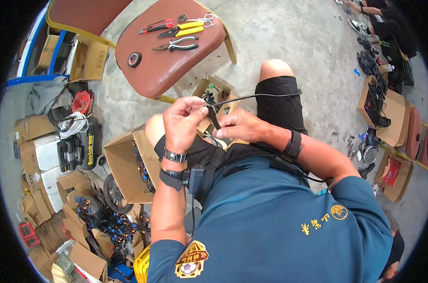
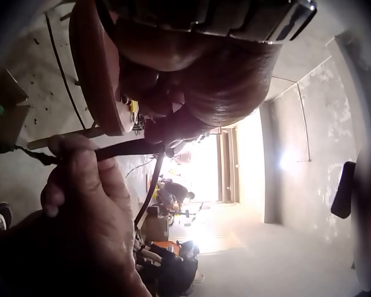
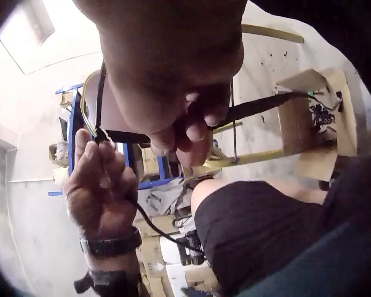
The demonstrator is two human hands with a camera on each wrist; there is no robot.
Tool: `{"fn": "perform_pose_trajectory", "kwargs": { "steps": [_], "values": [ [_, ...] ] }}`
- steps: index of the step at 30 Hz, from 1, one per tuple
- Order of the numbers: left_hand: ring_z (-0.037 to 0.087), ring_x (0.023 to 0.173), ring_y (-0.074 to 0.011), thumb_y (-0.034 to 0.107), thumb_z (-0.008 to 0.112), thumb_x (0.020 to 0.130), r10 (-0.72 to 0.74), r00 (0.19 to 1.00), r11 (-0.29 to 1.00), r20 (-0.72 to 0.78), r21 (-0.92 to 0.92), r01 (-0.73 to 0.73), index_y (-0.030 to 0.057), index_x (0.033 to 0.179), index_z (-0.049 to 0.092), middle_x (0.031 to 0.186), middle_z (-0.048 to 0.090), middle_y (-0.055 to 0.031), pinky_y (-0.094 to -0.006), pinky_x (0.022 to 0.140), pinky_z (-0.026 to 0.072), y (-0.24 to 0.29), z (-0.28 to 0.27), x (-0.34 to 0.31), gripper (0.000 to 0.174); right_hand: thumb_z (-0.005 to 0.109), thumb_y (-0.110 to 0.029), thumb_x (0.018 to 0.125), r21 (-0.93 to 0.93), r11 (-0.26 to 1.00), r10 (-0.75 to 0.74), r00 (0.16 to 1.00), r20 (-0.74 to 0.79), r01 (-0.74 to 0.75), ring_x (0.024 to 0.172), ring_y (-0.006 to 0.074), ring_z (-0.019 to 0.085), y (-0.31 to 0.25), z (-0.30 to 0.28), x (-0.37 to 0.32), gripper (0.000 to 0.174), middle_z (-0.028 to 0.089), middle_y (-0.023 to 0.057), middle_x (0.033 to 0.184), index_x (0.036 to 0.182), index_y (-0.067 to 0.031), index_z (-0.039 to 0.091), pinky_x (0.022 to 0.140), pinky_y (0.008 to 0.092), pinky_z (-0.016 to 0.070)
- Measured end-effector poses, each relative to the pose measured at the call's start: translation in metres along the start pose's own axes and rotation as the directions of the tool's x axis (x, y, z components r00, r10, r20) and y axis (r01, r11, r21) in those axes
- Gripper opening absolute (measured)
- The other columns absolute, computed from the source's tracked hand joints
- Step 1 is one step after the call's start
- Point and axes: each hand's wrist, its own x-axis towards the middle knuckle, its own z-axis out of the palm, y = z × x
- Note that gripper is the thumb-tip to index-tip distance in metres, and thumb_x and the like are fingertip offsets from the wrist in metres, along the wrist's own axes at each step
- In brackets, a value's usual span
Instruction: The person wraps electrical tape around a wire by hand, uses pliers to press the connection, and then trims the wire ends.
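Both hands hold a flat black sleeved cable [image 3: 260,108] in front of the lap. My left hand [image 1: 182,118] pinches one end between thumb and fingertips, where thin coloured wires [image 3: 88,114] stick out in the right wrist view. A short way along, the fingers of my right hand [image 1: 244,126] grip the same black length. Beyond that hand it narrows to thin wires with a small connector in the right wrist view. A round black cable [image 1: 265,95] runs from the left hand across the knee. The left fingertips partly hide where the pieces meet.
Ahead, a brown chair seat [image 1: 176,66] carries pliers [image 1: 177,44], yellow-handled cutters [image 1: 188,29], scissors [image 1: 207,20] and a tape roll [image 1: 134,59]. An open carton [image 1: 122,162] stands by the left leg. Bundled wires [image 1: 110,221] lie at lower left.
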Motion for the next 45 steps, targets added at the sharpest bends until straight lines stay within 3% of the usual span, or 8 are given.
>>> {"fn": "perform_pose_trajectory", "kwargs": {
  "steps": [4,13,23,26,31,40,44,45],
  "values": [
    [0.051,0.054,-0.0035,-0.005,0.071,0.084,-0.074,0.997,0.996,-0.02,-0.061,0.073,0.0024,0.096,0.068,0.071,0.063,0.0023,-0.0182,0.047,0.0364,-0.012,0.002,0.01,0.015,0.068,-0.026,0.093,0.22,0.975,0.017,1.0,-0.016,-0.013,0.062,0.0048,0.054,-0.018,0.008,-0.006,0.023,0.063,-0.0026,0.071,0.088,-0.0046,0.073,0.057,0.0237,0.0441],
    [0.056,0.062,-0.0044,-0.005,0.069,0.083,-0.17,0.98,0.983,0.104,-0.054,0.176,0.0006,0.102,0.069,0.079,0.067,0.0002,-0.0179,0.054,0.0431,-0.008,-0.005,0.01,0.02,0.062,-0.019,0.096,0.116,0.992,0.046,0.998,0.053,-0.052,0.06,0.0056,0.055,-0.031,0.008,-0.017,0.025,0.072,0.0019,0.087,0.11,-0.0006,0.071,0.056,0.0219,0.0464],
    [0.065,0.081,-0.0105,-0.007,0.067,0.078,0.061,0.991,0.978,0.116,0.191,-0.082,-0.0002,0.099,0.071,0.09,0.068,-0.0028,-0.0251,0.074,0.0539,-0.006,0.006,0.001,0.023,0.067,-0.021,0.094,0.338,0.941,-0.058,0.989,0.136,0.009,0.056,0.0052,0.048,-0.083,-0.014,-0.026,0.029,0.071,0.0062,0.097,0.115,-0.0008,0.068,0.049,0.0209,0.039],
    [0.069,0.083,-0.0156,-0.009,0.062,0.08,0.189,0.978,0.944,0.088,0.26,-0.205,-0.0025,0.097,0.069,0.09,0.068,-0.007,-0.0272,0.074,0.056,-0.003,0.011,0.001,0.019,0.067,-0.022,0.093,0.234,0.965,-0.166,0.97,0.179,0.122,0.056,0.0038,0.049,-0.088,-0.012,-0.029,0.025,0.064,-0.0024,0.078,0.107,-0.0024,0.071,0.048,0.0212,0.0385],
    [0.07,0.082,-0.0171,-0.01,0.056,0.085,0.161,0.987,0.961,0.001,0.226,-0.157,-0.003,0.097,0.069,0.089,0.07,-0.0098,-0.0282,0.073,0.0568,-0.007,0.01,0.002,0.019,0.077,-0.018,0.087,0.176,0.983,-0.008,0.952,0.306,-0.048,0.067,0.0026,0.054,-0.102,-0.018,-0.046,0.037,0.068,-0.001,0.09,0.119,-0.0017,0.068,0.055,0.0208,0.0438],
    [0.064,0.077,-0.0088,-0.001,0.067,0.087,0.058,0.997,0.965,0.048,0.254,-0.068,-0.0019,0.095,0.072,0.086,0.072,-0.0052,-0.0242,0.069,0.0518,-0.009,-0.002,0.009,0.01,0.078,-0.004,0.081,0.458,0.882,-0.249,0.934,0.257,0.109,0.101,0.0156,0.065,-0.155,-0.041,-0.067,0.061,0.068,0.0145,0.115,0.135,0.005,0.05,0.085,0.0247,0.0523],
    [0.062,0.072,-0.0078,0.003,0.072,0.084,0.097,0.994,0.933,0.056,0.342,-0.11,-0.0019,0.092,0.073,0.081,0.071,-0.0054,-0.0243,0.064,0.0493,-0.006,-0.001,0.008,0.009,0.077,-0.015,0.082,0.416,0.885,-0.294,0.945,0.146,0.211,0.077,0.0048,0.065,-0.17,-0.06,-0.063,0.061,0.072,0.0088,0.103,0.134,0.0054,0.052,0.051,0.0127,0.0417],
    [0.062,0.071,-0.008,0.003,0.072,0.084,0.124,0.99,0.922,0.064,0.363,-0.139,-0.0017,0.092,0.073,0.079,0.071,-0.0057,-0.0246,0.064,0.0491,-0.004,-0.001,0.007,0.009,0.077,-0.014,0.082,0.408,0.888,-0.293,0.944,0.149,0.212,0.074,0.0038,0.062,-0.17,-0.064,-0.06,0.057,0.072,0.0074,0.101,0.131,0.0051,0.054,0.051,0.0135,0.0412]
  ]
}}
